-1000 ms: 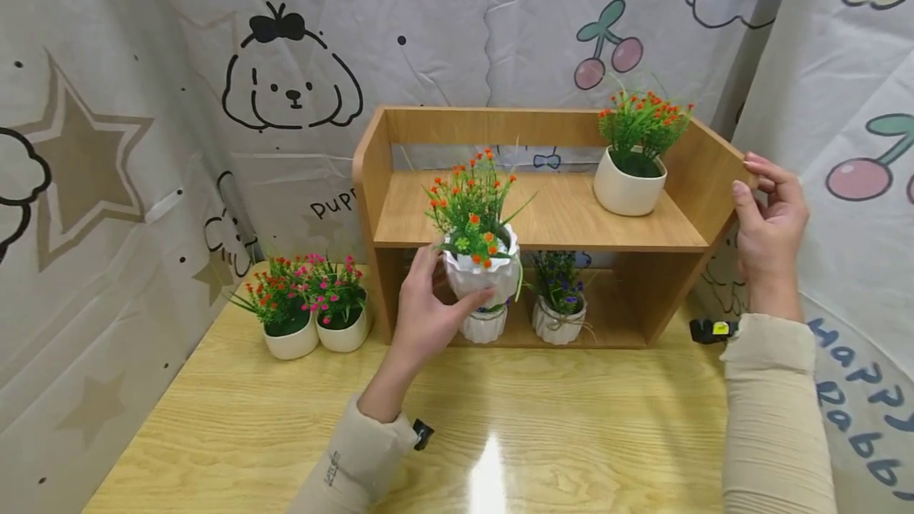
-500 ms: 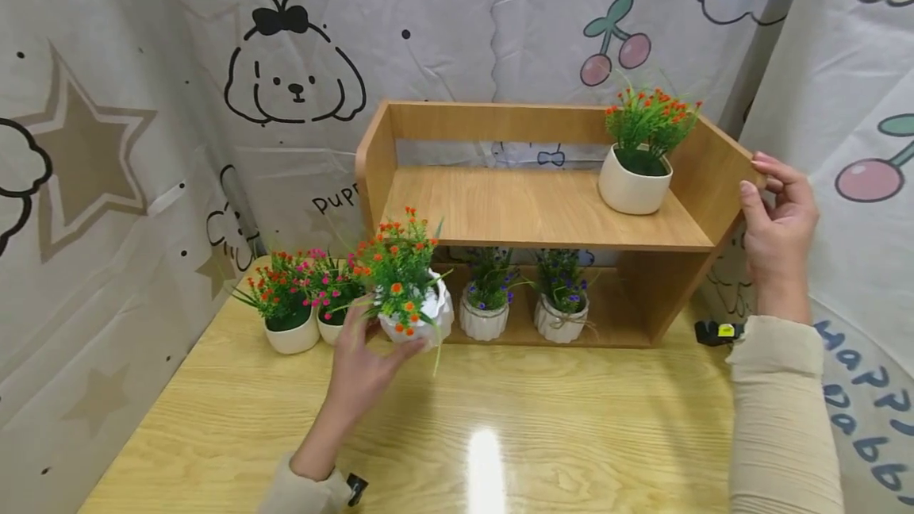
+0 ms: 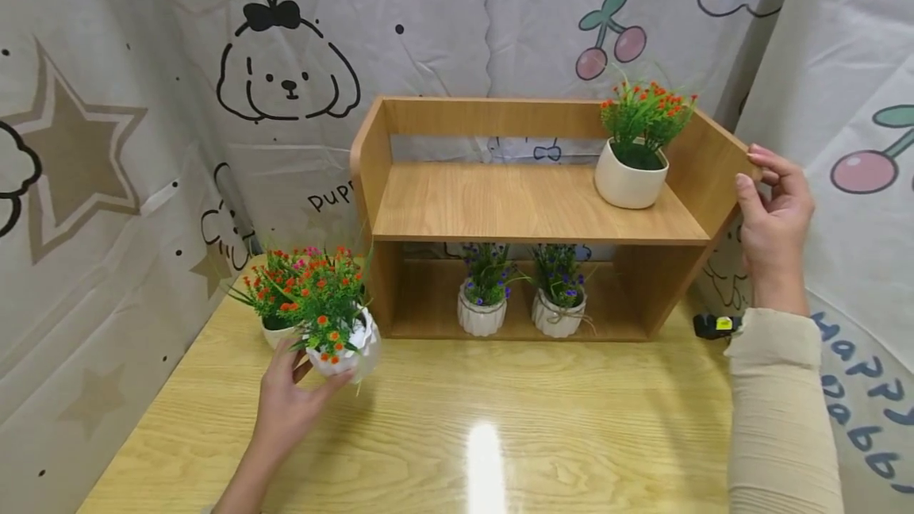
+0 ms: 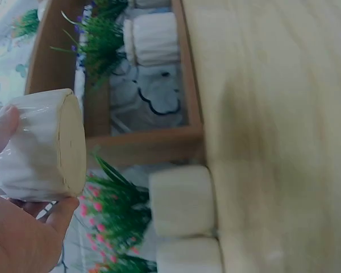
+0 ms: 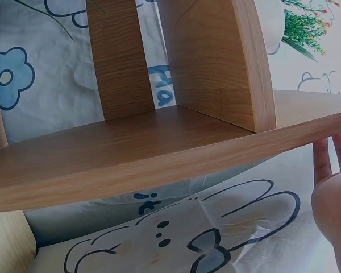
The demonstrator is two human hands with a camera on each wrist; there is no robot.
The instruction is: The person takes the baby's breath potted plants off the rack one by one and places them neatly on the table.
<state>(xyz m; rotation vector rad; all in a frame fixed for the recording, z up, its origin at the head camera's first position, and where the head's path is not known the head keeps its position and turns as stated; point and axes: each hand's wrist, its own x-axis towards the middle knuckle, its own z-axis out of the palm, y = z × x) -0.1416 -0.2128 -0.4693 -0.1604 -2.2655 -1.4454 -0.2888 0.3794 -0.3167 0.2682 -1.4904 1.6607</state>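
My left hand (image 3: 289,403) holds a white pot of orange flowers (image 3: 362,351) between thumb and fingers. In the left wrist view the pot (image 4: 37,145) is off the table, and its pale flat base shows. Behind it, at the table's left, a cream pot with red-orange flowers (image 3: 267,292) is partly covered, and a cream pot (image 4: 182,199) with pink flowers shows beside another. On the right, my right hand (image 3: 778,216) grips the front edge of the wooden shelf's (image 3: 493,201) side panel, thumb in front; in its wrist view only part of the hand (image 5: 336,207) appears.
Two white ribbed pots with purple flowers, one plain (image 3: 482,314) and one tied with twine (image 3: 559,316), stand on the lower level. A cream pot of orange flowers (image 3: 631,173) is on the upper right. Printed cloth (image 3: 428,22) hangs behind the table (image 3: 571,419).
My left hand has carried the white pot of orange flowers left and down, from before the shelf to before the cream pots. My right hand stays on the shelf's side panel.
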